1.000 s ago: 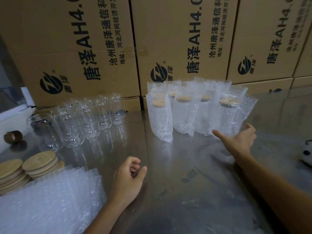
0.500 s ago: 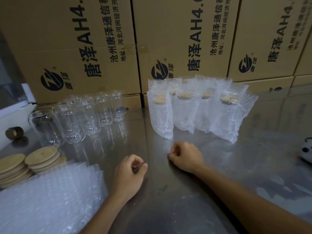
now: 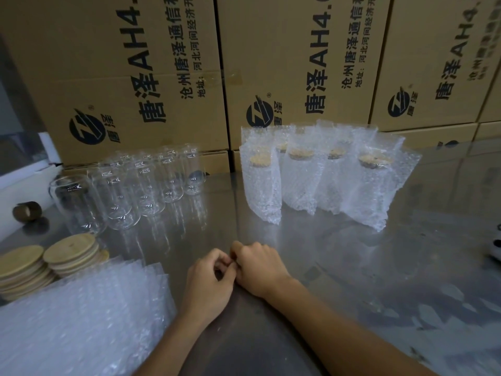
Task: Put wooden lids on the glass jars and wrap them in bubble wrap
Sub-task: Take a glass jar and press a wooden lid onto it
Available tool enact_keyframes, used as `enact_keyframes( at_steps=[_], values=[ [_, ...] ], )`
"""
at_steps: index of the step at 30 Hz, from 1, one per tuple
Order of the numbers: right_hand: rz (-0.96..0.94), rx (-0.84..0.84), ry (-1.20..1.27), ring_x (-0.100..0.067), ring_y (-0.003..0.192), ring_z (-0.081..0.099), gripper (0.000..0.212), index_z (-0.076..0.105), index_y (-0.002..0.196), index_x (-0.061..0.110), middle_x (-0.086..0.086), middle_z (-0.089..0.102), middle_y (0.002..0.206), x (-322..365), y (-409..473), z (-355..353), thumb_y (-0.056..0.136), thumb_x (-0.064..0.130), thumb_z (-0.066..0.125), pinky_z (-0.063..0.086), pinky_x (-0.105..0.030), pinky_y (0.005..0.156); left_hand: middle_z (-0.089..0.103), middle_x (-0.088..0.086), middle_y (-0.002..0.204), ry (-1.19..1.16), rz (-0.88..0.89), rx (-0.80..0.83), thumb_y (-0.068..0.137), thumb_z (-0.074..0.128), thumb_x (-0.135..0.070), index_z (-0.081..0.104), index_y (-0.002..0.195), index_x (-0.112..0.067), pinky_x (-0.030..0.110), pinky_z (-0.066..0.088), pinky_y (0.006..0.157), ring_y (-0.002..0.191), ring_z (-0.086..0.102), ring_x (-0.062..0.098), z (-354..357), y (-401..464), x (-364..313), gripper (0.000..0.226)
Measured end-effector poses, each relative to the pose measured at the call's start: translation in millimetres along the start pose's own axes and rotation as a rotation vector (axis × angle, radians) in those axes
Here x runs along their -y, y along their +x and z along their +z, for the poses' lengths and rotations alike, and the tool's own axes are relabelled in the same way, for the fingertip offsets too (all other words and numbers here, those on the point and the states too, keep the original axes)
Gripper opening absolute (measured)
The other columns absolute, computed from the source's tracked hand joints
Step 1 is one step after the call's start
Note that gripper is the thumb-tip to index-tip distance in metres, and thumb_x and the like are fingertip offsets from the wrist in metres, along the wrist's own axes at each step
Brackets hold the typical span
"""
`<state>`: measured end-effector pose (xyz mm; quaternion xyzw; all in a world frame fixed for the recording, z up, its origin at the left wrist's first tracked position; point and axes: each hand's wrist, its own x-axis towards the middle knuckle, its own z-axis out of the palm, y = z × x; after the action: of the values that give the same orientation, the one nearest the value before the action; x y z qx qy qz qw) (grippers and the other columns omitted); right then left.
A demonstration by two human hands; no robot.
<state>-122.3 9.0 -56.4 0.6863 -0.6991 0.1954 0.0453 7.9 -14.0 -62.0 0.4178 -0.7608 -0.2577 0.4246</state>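
Note:
Several bare glass jars stand in a row at the left of the steel table. Stacks of round wooden lids lie at the near left, beside a pile of bubble wrap bags. Several lidded jars in bubble wrap stand upright at the back centre. My left hand and my right hand rest on the table at the centre, fingers curled, knuckles touching each other. Neither hand holds anything that I can see.
Large printed cardboard boxes form a wall behind the table. A roll of brown tape lies at the far left edge. A small white and black object shows at the right edge.
My right hand drew back from the wrapped jars at the right, closed into a fist and came to the centre against my left hand. The left hand barely moved.

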Motion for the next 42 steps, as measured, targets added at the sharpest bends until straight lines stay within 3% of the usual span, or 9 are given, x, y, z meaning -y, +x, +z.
enact_keyframes(
  at_steps=[5, 10, 14, 17, 23, 26, 32, 37, 42],
  values=[
    [0.031, 0.039, 0.084, -0.04, 0.097, 0.062, 0.021, 0.058, 0.106, 0.016, -0.015, 0.069, 0.102, -2, 4, -3, 0.096, 0.034, 0.056, 0.048, -0.04, 0.076, 0.065, -0.02, 0.071, 0.003, -0.011, 0.019, 0.084, 0.074, -0.011, 0.061, 0.069, -0.025, 0.024, 0.049, 0.068, 0.072, 0.061, 0.004, -1, 0, 0, 0.024],
    [0.114, 0.101, 0.264, -0.027, 0.101, 0.063, 0.009, 0.059, 0.089, 0.028, 0.004, 0.063, 0.088, -11, 24, -11, 0.093, 0.035, 0.062, 0.049, -0.035, 0.082, 0.065, -0.007, 0.067, -0.071, -0.063, -0.022, 0.086, 0.073, -0.007, 0.065, 0.075, -0.018, 0.008, 0.044, 0.063, 0.072, 0.06, -0.003, -4, 0, -2, 0.017],
    [0.176, 0.068, 0.354, -0.019, 0.089, 0.061, 0.021, 0.056, 0.074, 0.029, 0.013, 0.054, 0.071, -11, 57, -16, 0.092, 0.032, 0.067, 0.047, -0.028, 0.076, 0.065, -0.003, 0.068, -0.206, -0.204, -0.14, 0.085, 0.072, -0.004, 0.067, 0.077, -0.014, 0.013, 0.045, 0.058, 0.061, 0.058, 0.001, -6, 8, -1, 0.014],
    [0.153, 0.05, 0.347, -0.02, 0.088, 0.063, 0.023, 0.055, 0.071, 0.032, 0.01, 0.057, 0.074, -2, 84, -17, 0.091, 0.032, 0.067, 0.051, -0.031, 0.079, 0.065, -0.001, 0.067, -0.272, -0.276, -0.197, 0.085, 0.07, -0.001, 0.067, 0.077, -0.013, 0.03, 0.049, 0.065, 0.061, 0.058, 0.011, -6, 13, 2, 0.015],
    [0.092, 0.022, 0.421, -0.019, 0.093, 0.063, 0.007, 0.061, 0.091, 0.03, 0.008, 0.061, 0.086, 32, 141, -27, 0.092, 0.028, 0.067, 0.052, -0.034, 0.085, 0.061, -0.005, 0.059, -0.379, -0.326, -0.191, 0.085, 0.064, 0.003, 0.065, 0.071, -0.016, 0.032, 0.047, 0.059, 0.062, 0.061, 0.021, -4, 18, 10, 0.023],
    [0.054, -0.007, 0.443, -0.023, 0.106, 0.062, 0.032, 0.059, 0.124, 0.02, -0.002, 0.065, 0.114, 51, 168, -33, 0.093, 0.027, 0.067, 0.052, -0.041, 0.095, 0.061, -0.006, 0.056, -0.42, -0.344, -0.188, 0.087, 0.064, 0.001, 0.064, 0.069, -0.017, 0.036, 0.05, 0.061, 0.063, 0.064, 0.025, -3, 20, 13, 0.025],
    [-0.092, -0.046, 0.27, -0.03, 0.133, 0.051, 0.066, 0.034, 0.151, 0.018, -0.006, 0.041, 0.156, 88, 213, -32, 0.093, 0.022, 0.065, 0.042, -0.048, 0.109, 0.065, 0.002, 0.06, -0.401, -0.311, -0.18, 0.087, 0.064, -0.01, 0.065, 0.071, -0.017, 0.046, 0.055, 0.065, 0.064, 0.066, 0.027, -3, 20, 18, 0.017],
    [-0.184, -0.062, 0.123, -0.027, 0.116, 0.061, 0.078, 0.02, 0.158, 0.023, -0.001, 0.03, 0.162, 110, 237, -24, 0.094, 0.021, 0.065, 0.05, -0.039, 0.083, 0.067, -0.006, 0.06, -0.327, -0.259, -0.171, 0.083, 0.061, -0.004, 0.064, 0.068, -0.02, 0.03, 0.051, 0.062, 0.06, 0.063, 0.013, -5, 18, 15, 0.022],
    [-0.171, -0.005, 0.038, -0.029, 0.119, 0.059, 0.066, 0.032, 0.155, 0.024, -0.007, 0.022, 0.162, 118, 250, -14, 0.097, 0.027, 0.064, 0.05, -0.04, 0.091, 0.058, -0.014, 0.052, -0.274, -0.196, -0.162, 0.081, 0.059, 0.001, 0.052, 0.059, -0.023, 0.008, 0.032, 0.05, 0.05, 0.052, -0.002, -10, 15, 8, 0.033]
  ],
)
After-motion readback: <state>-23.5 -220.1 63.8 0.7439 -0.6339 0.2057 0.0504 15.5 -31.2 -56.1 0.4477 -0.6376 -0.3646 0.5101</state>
